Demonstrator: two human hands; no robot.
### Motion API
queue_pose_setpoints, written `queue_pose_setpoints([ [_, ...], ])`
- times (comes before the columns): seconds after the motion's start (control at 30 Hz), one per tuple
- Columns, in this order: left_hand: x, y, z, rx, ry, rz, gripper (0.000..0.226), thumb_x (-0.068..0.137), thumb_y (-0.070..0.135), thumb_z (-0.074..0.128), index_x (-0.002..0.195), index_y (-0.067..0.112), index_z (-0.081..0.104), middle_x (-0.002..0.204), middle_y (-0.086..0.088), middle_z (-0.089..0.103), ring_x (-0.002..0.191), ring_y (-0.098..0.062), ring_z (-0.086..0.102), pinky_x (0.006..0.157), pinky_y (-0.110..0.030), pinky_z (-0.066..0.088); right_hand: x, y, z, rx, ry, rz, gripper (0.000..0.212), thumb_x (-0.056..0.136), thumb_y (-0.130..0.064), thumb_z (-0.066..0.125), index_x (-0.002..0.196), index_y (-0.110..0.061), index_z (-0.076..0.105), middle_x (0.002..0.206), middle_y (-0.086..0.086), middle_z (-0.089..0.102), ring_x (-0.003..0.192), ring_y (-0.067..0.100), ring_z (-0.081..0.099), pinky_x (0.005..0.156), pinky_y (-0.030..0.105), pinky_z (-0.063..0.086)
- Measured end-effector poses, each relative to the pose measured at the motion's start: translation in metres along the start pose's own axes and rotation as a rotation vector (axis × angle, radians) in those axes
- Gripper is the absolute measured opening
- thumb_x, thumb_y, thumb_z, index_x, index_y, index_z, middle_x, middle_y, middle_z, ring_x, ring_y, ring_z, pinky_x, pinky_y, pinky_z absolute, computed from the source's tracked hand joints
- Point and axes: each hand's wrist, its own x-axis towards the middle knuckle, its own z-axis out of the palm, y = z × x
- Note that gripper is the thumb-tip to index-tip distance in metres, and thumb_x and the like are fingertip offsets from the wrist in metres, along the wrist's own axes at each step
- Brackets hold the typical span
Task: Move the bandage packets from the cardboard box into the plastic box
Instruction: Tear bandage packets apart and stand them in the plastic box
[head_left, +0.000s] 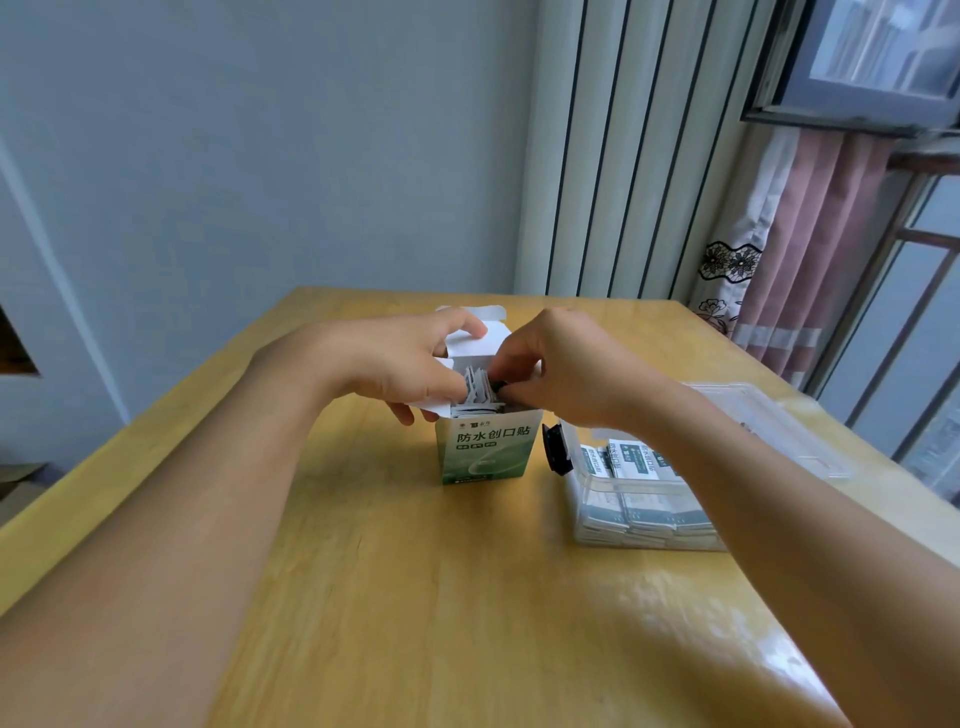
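Note:
A green-and-white cardboard box (487, 451) stands upright mid-table with its top flaps open. Several bandage packets (477, 391) stick up inside it. My left hand (395, 358) grips the box's left side and opened flap. My right hand (558, 364) reaches into the opening from the right, fingertips curled round the packets there. To the right lies a clear plastic box (644, 499) with a black latch (556, 449); stacked bandage packets (636, 460) lie inside it, partly hidden by my right forearm.
The plastic box's clear lid (779, 421) lies open behind it, toward the table's right edge. The wooden table (415, 597) reaches the wall at the back. A curtain (800, 249) and window stand at the right.

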Motion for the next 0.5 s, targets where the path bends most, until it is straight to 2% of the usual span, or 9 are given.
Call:
queue_pose_setpoints([
  [0.1, 0.0027, -0.0022, 0.0007, 0.009, 0.007, 0.005, 0.063, 0.093, 0.02, 0.061, 0.145, 0.043, 0.034, 0.115, 0.006, 0.053, 0.073, -0.011, 0.07, 0.067, -0.025, 0.059, 0.0013, -0.0006, 0.0038, 0.034, -0.014, 0.011, 0.012, 0.087, -0.019, 0.069, 0.084, -0.015, 0.079, 0.075, -0.001, 0.072, 0.061, 0.008, 0.056, 0.06, 0.025, 0.046],
  [0.2, 0.0044, -0.003, 0.0015, 0.034, 0.018, 0.008, 0.062, 0.092, 0.023, 0.063, 0.143, 0.044, 0.035, 0.108, 0.008, 0.054, 0.067, -0.007, 0.067, 0.062, -0.022, 0.055, 0.0044, 0.0025, 0.0051, 0.088, -0.018, 0.04, 0.033, 0.092, -0.032, 0.065, 0.077, -0.004, 0.074, 0.071, 0.015, 0.068, 0.056, 0.018, 0.045, 0.052, 0.029, 0.036],
  [0.27, 0.005, -0.0028, 0.0022, 0.048, 0.03, 0.014, 0.061, 0.092, 0.026, 0.064, 0.143, 0.044, 0.035, 0.107, 0.007, 0.053, 0.062, -0.005, 0.066, 0.06, -0.02, 0.052, 0.0043, 0.0026, 0.0062, 0.101, -0.004, 0.049, 0.029, 0.091, -0.034, 0.068, 0.079, -0.01, 0.078, 0.071, 0.01, 0.07, 0.058, 0.019, 0.05, 0.052, 0.027, 0.037],
  [0.37, 0.0056, -0.0028, 0.0027, 0.069, 0.045, 0.015, 0.06, 0.093, 0.027, 0.065, 0.142, 0.044, 0.036, 0.105, 0.007, 0.054, 0.053, -0.001, 0.063, 0.056, -0.018, 0.048, 0.003, 0.0009, 0.0077, 0.127, 0.014, 0.058, 0.016, 0.089, -0.028, 0.072, 0.083, -0.016, 0.08, 0.072, 0.001, 0.072, 0.058, 0.01, 0.052, 0.053, 0.02, 0.04],
  [0.5, 0.0036, -0.0042, 0.0001, 0.063, 0.028, 0.017, 0.06, 0.093, 0.03, 0.066, 0.143, 0.044, 0.036, 0.115, 0.004, 0.056, 0.059, -0.005, 0.065, 0.058, -0.019, 0.05, 0.0032, 0.0008, 0.0043, 0.166, -0.009, 0.073, 0.009, 0.087, -0.023, 0.075, 0.085, -0.015, 0.081, 0.078, -0.002, 0.075, 0.064, 0.008, 0.058, 0.058, 0.021, 0.045],
])
